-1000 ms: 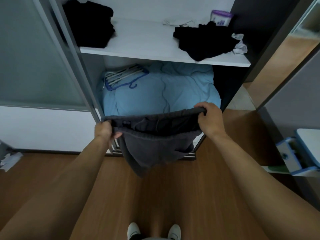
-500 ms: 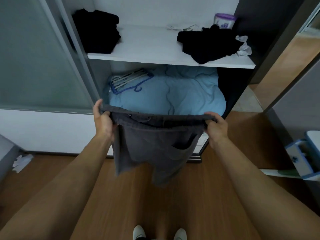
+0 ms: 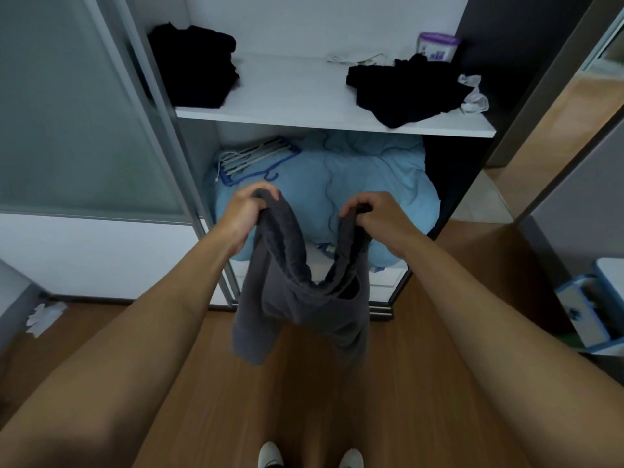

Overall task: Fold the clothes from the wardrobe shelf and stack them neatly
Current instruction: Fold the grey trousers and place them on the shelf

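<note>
A pair of dark grey shorts (image 3: 297,298) hangs in the air in front of the open wardrobe. My left hand (image 3: 246,214) grips one end of the waistband and my right hand (image 3: 371,214) grips the other, so the waistband sags in a loop between them. On the white wardrobe shelf (image 3: 297,96) a stack of folded black clothes (image 3: 196,65) sits at the left. A loose pile of black clothes (image 3: 408,89) lies at the right.
Below the shelf lies a light blue quilt (image 3: 358,184) with several hangers (image 3: 253,157) on it. A purple-lidded tub (image 3: 437,47) stands at the shelf's back right, a white cloth (image 3: 474,96) beside the pile. A frosted sliding door (image 3: 77,113) is left. Wooden floor (image 3: 388,383) lies underfoot.
My hands have come closer together. The waistband was stretched flat between them and now droops in a loop, and the shorts hang narrower and lower.
</note>
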The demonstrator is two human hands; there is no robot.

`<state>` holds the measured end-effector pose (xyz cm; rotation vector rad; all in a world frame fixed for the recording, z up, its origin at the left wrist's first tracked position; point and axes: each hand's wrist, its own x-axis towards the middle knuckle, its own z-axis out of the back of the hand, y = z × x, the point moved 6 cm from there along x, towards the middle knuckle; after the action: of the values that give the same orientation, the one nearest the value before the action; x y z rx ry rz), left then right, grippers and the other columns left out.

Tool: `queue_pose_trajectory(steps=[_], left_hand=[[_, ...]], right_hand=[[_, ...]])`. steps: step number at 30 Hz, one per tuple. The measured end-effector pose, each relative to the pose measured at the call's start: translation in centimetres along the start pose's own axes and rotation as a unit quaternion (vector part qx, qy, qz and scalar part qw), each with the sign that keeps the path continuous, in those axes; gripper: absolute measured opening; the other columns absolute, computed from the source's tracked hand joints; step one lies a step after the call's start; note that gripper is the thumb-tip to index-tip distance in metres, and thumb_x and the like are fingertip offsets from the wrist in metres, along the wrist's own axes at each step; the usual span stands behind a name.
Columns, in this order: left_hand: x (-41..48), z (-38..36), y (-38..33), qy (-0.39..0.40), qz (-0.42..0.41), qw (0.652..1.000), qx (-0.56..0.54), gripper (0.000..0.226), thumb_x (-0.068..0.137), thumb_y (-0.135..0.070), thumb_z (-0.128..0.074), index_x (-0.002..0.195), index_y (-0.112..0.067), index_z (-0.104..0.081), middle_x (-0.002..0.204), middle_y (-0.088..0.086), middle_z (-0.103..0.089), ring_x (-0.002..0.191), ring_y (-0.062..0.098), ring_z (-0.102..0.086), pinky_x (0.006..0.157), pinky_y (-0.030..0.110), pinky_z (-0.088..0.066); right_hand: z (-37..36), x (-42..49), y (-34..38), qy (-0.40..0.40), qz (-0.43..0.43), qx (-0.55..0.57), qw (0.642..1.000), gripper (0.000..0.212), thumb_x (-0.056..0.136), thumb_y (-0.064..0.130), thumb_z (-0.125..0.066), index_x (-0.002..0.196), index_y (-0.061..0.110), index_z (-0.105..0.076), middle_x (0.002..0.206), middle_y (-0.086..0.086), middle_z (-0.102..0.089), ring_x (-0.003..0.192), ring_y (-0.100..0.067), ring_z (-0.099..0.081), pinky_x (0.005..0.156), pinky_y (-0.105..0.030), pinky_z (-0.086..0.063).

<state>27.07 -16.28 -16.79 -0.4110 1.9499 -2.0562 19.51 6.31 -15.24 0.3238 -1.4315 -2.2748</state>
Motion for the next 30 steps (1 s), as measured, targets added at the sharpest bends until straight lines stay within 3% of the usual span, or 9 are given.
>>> queue_pose_trajectory(steps=[2, 5, 9, 12, 14, 17, 21, 24, 30], left_hand=[[0.0, -2.3, -1.0, 0.032, -0.007, 0.999, 0.037, 0.043, 0.081, 0.018, -0.039, 0.090, -0.016, -0.063, 0.080, 0.001, -0.064, 0.063, 0.002, -0.059, 0.059, 0.015, -0.045], [-0.1, -5.3, -1.6, 0.068, 0.007, 0.994, 0.090, 0.037, 0.090, 0.003, -0.053, 0.118, -0.021, -0.057, 0.086, 0.000, -0.067, 0.063, 0.003, -0.060, 0.053, 0.013, -0.046], [0.4, -5.9, -2.3, 0.062, 0.042, 0.989, 0.127, 0.043, 0.087, -0.017, -0.069, 0.123, -0.023, -0.049, 0.093, 0.000, -0.063, 0.073, 0.009, -0.061, 0.054, 0.013, -0.048], [0.5, -6.2, -2.5, 0.073, 0.050, 0.978, 0.186, 0.050, 0.081, -0.018, -0.074, 0.121, -0.018, -0.044, 0.101, 0.006, -0.060, 0.081, 0.013, -0.058, 0.065, 0.024, -0.049], [0.4, -6.7, -2.9, 0.063, 0.022, 0.972, 0.226, 0.048, 0.078, -0.015, -0.074, 0.117, -0.014, -0.045, 0.100, 0.008, -0.059, 0.082, 0.015, -0.055, 0.066, 0.026, -0.046], [0.1, -6.9, -3.2, 0.075, 0.014, 0.974, 0.212, 0.042, 0.079, -0.019, -0.076, 0.112, -0.015, -0.050, 0.096, 0.003, -0.060, 0.082, 0.014, -0.056, 0.064, 0.021, -0.044], [-1.6, -5.3, -0.3, 0.204, 0.129, 0.936, 0.257, 0.050, 0.081, -0.047, -0.075, 0.121, -0.027, -0.053, 0.111, -0.004, -0.063, 0.095, 0.010, -0.063, 0.076, 0.030, -0.055], [-3.5, -3.6, 3.4, 0.260, 0.246, 0.892, 0.277, 0.041, 0.089, -0.039, -0.062, 0.127, -0.025, -0.052, 0.125, -0.001, -0.059, 0.094, 0.025, -0.072, 0.086, 0.043, -0.059], [-2.9, -2.8, 4.8, 0.123, 0.255, 0.951, 0.121, 0.019, 0.099, -0.012, -0.039, 0.113, -0.011, -0.053, 0.121, 0.023, -0.065, 0.078, 0.037, -0.074, 0.074, 0.043, -0.063]], right_hand=[[-1.3, -0.2, 1.1, -0.016, 0.018, 0.019, 1.000, 0.041, 0.076, -0.018, -0.050, 0.095, 0.009, -0.073, 0.096, -0.002, -0.069, 0.094, -0.010, -0.063, 0.084, -0.012, -0.049], [-2.3, -0.3, 1.9, -0.015, 0.019, 0.017, 1.000, 0.050, 0.082, -0.007, -0.056, 0.126, 0.016, -0.063, 0.120, 0.003, -0.060, 0.121, -0.008, -0.053, 0.102, -0.025, -0.046], [-2.1, -0.5, 1.8, 0.021, 0.015, 0.014, 1.000, 0.063, 0.085, -0.001, -0.056, 0.142, 0.025, -0.051, 0.142, 0.007, -0.050, 0.135, -0.003, -0.040, 0.113, -0.032, -0.038], [-2.5, -0.9, 1.9, 0.049, 0.019, 0.021, 0.998, 0.059, 0.081, -0.003, -0.056, 0.132, 0.026, -0.061, 0.128, 0.009, -0.062, 0.117, 0.002, -0.054, 0.100, -0.022, -0.045], [-2.7, -1.1, 1.7, 0.026, 0.010, 0.046, 0.999, 0.050, 0.079, -0.004, -0.055, 0.106, 0.035, -0.072, 0.100, 0.010, -0.073, 0.092, 0.001, -0.066, 0.080, -0.020, -0.053], [-2.0, -1.1, 1.4, -0.034, -0.022, 0.070, 0.997, 0.045, 0.078, 0.000, -0.055, 0.080, 0.041, -0.074, 0.077, 0.013, -0.073, 0.075, -0.002, -0.068, 0.069, -0.022, -0.056], [-0.3, -0.9, 0.2, -0.120, -0.099, 0.128, 0.979, 0.018, 0.081, 0.001, -0.053, 0.082, 0.014, -0.066, 0.075, -0.003, -0.066, 0.072, -0.016, -0.063, 0.060, -0.028, -0.053], [-0.1, -1.1, -0.3, -0.121, -0.148, 0.224, 0.956, 0.016, 0.083, -0.002, -0.051, 0.085, 0.010, -0.060, 0.076, -0.007, -0.063, 0.067, -0.017, -0.063, 0.055, -0.025, -0.055], [-0.5, -1.2, -0.5, -0.070, -0.139, 0.245, 0.957, 0.030, 0.080, -0.009, -0.050, 0.089, 0.015, -0.064, 0.073, 0.001, -0.067, 0.067, -0.015, -0.065, 0.060, -0.029, -0.058]])
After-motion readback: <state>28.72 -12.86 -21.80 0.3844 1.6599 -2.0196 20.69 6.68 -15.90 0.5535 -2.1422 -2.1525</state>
